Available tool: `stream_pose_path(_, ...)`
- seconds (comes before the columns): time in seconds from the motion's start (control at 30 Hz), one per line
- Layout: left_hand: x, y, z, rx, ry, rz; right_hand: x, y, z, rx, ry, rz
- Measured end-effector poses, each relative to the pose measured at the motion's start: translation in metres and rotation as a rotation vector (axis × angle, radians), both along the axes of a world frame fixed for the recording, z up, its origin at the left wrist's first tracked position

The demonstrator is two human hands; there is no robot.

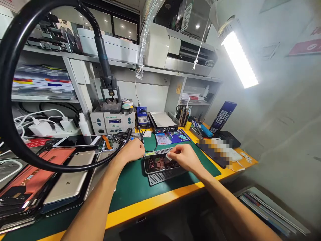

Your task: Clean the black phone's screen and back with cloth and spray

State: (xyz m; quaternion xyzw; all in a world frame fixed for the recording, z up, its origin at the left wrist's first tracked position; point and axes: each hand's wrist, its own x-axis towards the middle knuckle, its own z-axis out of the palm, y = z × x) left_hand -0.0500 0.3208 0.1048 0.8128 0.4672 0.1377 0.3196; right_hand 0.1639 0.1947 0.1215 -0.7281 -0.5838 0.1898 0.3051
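A phone (157, 164) with its screen lit and showing the time lies on a grey perforated plate (160, 178) on the green mat. Over the right part of the screen, my right hand (184, 156) pinches a small white pad (168, 156) that touches the glass. My left hand (134, 149) is closed beyond the phone's upper left corner, by the plate's far left edge; what its fingers hold, if anything, is hidden.
A thick black hose (11, 110) loops across the left. Several phones and parts, including a gold phone (71, 174), cover the left side. A soldering station (112, 123) stands behind. Dark pads and a white device (232, 154) lie right, beneath a bright lamp (239, 60).
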Motion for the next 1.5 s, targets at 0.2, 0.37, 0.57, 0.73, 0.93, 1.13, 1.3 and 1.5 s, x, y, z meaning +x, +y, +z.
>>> stream_pose_path(0.2, 0.001, -0.003, 0.006, -0.024, -0.017, -0.007, -0.081, 0.003, -0.016, 0.066, -0.044, 0.146)
stream_pose_path(0.37, 0.003, -0.006, 0.008, -0.025, -0.029, -0.015, -0.09, 0.014, -0.023, 0.122, -0.168, 0.098)
stream_pose_path(0.57, 0.003, -0.003, 0.005, -0.017, -0.021, -0.034, -0.086, 0.019, -0.03, 0.16, -0.282, -0.069)
stream_pose_path(0.73, 0.002, -0.002, 0.005, -0.014, 0.008, -0.041, -0.055, 0.007, -0.035, 0.161, -0.302, -0.238)
stream_pose_path(0.93, 0.003, -0.002, 0.005, -0.023, 0.027, -0.057, 0.001, -0.008, -0.031, 0.128, -0.251, -0.384)
stream_pose_path(1.13, 0.003, -0.002, 0.003, -0.028, 0.031, -0.061, 0.017, -0.018, -0.017, 0.149, -0.134, -0.326)
stream_pose_path(1.3, 0.003, -0.001, 0.001, -0.017, 0.037, -0.053, -0.044, -0.025, -0.018, 0.128, 0.001, -0.077)
stream_pose_path(1.5, 0.004, -0.004, 0.006, -0.019, 0.045, -0.061, -0.112, -0.02, -0.035, 0.265, -0.118, -0.008)
